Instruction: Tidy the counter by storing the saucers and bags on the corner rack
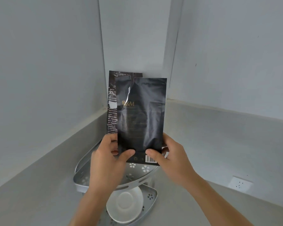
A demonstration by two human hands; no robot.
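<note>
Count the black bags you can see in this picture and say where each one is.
2. The front black bag is held upright by the left hand and right hand above the rack's upper shelf. The rear black bag stands directly behind it. Others may be hidden.

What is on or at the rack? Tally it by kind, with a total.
Black bags: 2, front bag and rear bag, held by left hand and right hand
White saucers: 1, saucer on lower shelf
Total: 3
</note>
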